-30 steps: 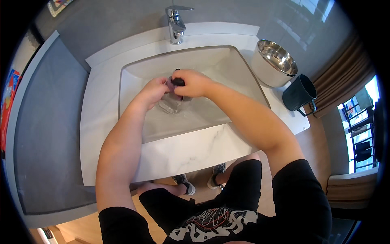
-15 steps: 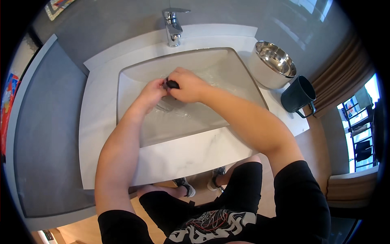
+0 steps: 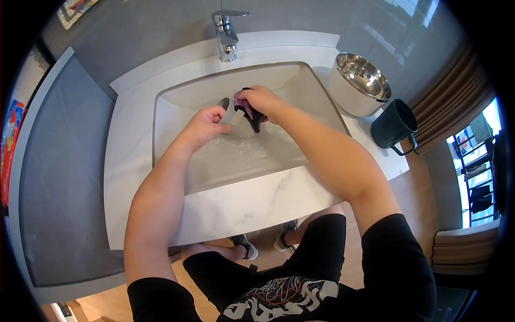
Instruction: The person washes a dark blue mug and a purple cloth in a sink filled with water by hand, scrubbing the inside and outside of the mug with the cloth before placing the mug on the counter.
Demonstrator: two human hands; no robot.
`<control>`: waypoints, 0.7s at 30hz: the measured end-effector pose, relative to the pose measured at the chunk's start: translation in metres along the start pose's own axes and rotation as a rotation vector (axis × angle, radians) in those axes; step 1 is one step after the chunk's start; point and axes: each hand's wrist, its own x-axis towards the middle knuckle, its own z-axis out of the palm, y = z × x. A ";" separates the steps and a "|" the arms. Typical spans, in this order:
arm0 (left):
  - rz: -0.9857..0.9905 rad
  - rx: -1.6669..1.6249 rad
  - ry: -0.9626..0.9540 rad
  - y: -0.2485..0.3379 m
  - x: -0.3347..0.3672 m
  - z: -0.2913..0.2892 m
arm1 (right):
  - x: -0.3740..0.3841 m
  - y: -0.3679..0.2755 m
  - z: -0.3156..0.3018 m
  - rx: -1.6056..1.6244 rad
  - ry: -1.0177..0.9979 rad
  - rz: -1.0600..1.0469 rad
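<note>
Over the water in the washbasin, my left hand is closed on a pale grey, rounded thing with a dark oval opening. It looks like a small cup, though my fingers hide part of it. Just to its right, my right hand grips a crumpled purple and black cloth. A pale strip, perhaps a label, shows on the cloth's left side. The cloth hangs beside the grey thing, and I cannot tell whether they touch.
Behind the basin stands a chrome tap. On the right of the white marbled counter are a steel-lined white bowl and a dark green mug. A grey panel rises along the left.
My hands have come apart from being pressed together. My right hand has moved right with the cloth, which now hangs spread out, and the grey thing shows in my left hand.
</note>
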 end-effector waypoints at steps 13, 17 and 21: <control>-0.244 0.529 0.126 0.012 -0.004 -0.001 | 0.005 0.018 0.015 -0.700 -0.056 -0.671; -0.222 0.364 0.079 0.004 -0.006 -0.007 | 0.024 0.020 0.004 -0.758 -0.068 -0.406; -0.227 0.452 0.115 -0.002 -0.001 -0.014 | 0.028 0.031 -0.020 -1.096 0.091 -0.258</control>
